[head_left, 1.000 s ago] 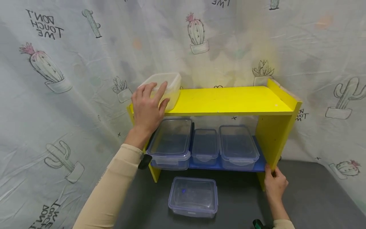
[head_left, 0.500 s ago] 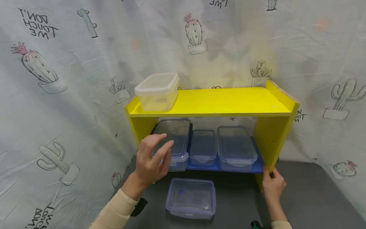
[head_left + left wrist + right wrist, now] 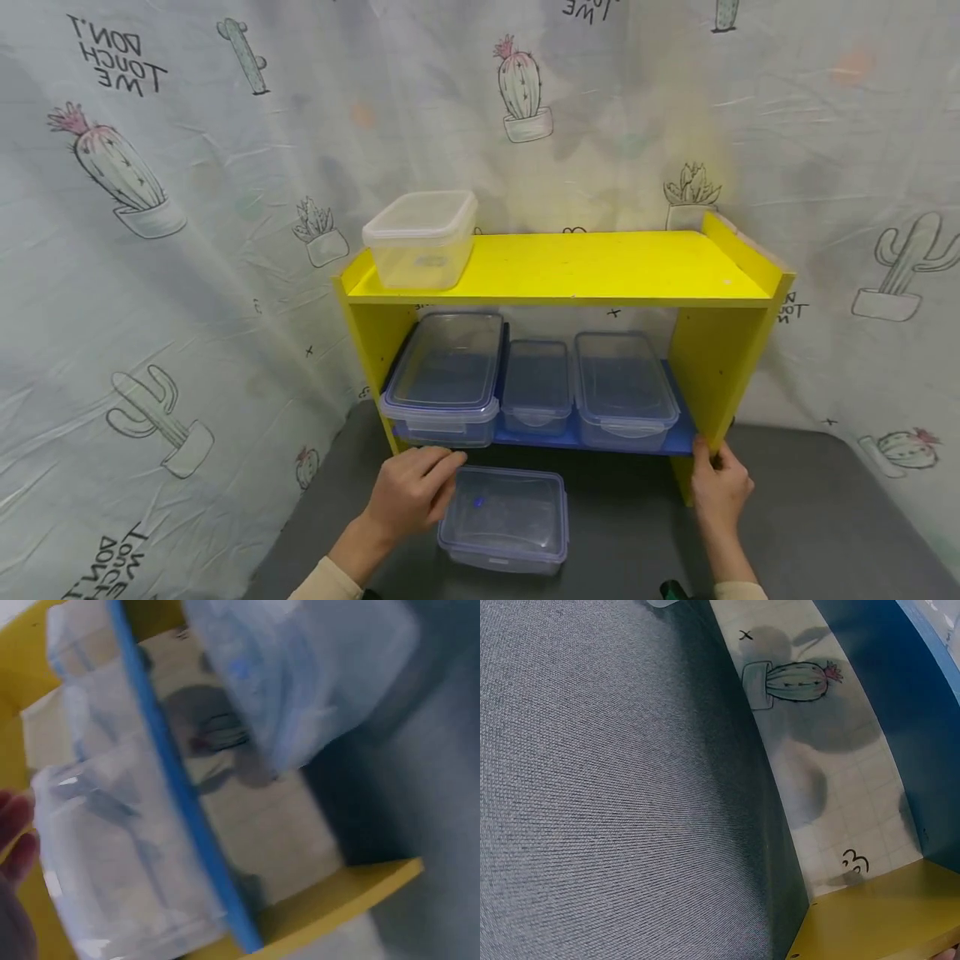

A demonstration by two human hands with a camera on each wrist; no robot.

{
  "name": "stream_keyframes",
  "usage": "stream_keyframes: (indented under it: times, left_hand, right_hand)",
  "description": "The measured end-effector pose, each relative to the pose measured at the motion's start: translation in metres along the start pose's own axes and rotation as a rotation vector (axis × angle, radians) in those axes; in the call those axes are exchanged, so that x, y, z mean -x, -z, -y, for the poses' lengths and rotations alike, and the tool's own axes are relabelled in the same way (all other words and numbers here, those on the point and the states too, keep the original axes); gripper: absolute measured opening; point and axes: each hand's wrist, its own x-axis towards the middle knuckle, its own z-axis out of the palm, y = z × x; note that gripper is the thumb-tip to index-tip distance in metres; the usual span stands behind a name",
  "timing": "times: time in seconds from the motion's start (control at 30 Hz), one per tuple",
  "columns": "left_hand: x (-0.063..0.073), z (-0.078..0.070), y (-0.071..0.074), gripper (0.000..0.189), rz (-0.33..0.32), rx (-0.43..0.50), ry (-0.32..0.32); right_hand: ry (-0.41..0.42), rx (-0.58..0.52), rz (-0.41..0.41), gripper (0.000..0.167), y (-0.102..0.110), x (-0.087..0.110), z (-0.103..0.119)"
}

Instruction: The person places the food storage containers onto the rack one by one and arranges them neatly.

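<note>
My left hand (image 3: 412, 492) hangs in front of the yellow shelf (image 3: 592, 265), its fingers loosely bent with nothing in them. In the head view it overlaps the left edge of a clear lidded food container (image 3: 506, 517) on the table. Thumb and fingers of my right hand (image 3: 720, 487) grip the lower front edge of the shelf's right side panel. On the blue lower board (image 3: 558, 437) stand a large food container (image 3: 446, 367), a small one (image 3: 536, 383) and a medium one (image 3: 625, 379). A whitish lidded container (image 3: 420, 242) sits at the top left. The left wrist view is blurred.
The grey table (image 3: 795, 508) reaches in front of and beside the shelf. Behind it hangs a cactus-print curtain (image 3: 630, 108). Raised yellow side edges (image 3: 742, 254) bound the top board. Under the blue board there is an open gap, seen in the right wrist view.
My left hand has left the whitish container on the top board and come down toward the container on the table, its fingers bending more. The right hand stays on the side panel.
</note>
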Motion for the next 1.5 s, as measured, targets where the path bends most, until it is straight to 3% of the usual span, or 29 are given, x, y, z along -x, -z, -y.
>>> stream_keyframes:
  times: [0.17, 0.27, 0.37, 0.57, 0.67, 0.93, 1.23, 1.5]
  left_hand:
    - [0.036, -0.006, -0.013, 0.016, 0.376, 0.025, 0.221]
    - [0.051, -0.006, -0.021, 0.023, 0.527, 0.04, 0.388]
    - [0.064, -0.005, -0.029, 0.032, 0.611, 0.078, 0.536]
    - [0.085, -0.002, -0.044, 0.049, 0.693, 0.201, 0.761]
    - [0.092, 0.001, -0.051, 0.054, 0.707, 0.268, 0.834]
    - [0.105, 0.003, -0.059, 0.055, 0.604, 0.468, 0.874]
    - [0.115, 0.002, -0.052, 0.057, 0.593, 0.794, 1.045]
    - [0.134, -0.003, -0.044, 0.062, 0.552, 1.012, 1.127]
  right_hand:
    - [0.004, 0.004, 0.0, 0.027, 0.0, 0.001, 0.001]
    - [-0.002, 0.003, 0.002, 0.027, 0.001, 0.001, 0.001]
    - [-0.006, 0.01, 0.002, 0.027, 0.002, 0.0, 0.002]
    - [0.0, 0.033, 0.005, 0.027, 0.002, 0.001, 0.003]
    - [0.002, 0.034, 0.007, 0.026, 0.002, 0.001, 0.003]
    - [0.001, 0.029, -0.007, 0.026, 0.001, 0.0, 0.0]
    - [0.003, 0.03, -0.012, 0.026, 0.0, 0.0, -0.001]
    - [-0.002, 0.033, -0.006, 0.027, 0.001, -0.001, -0.001]
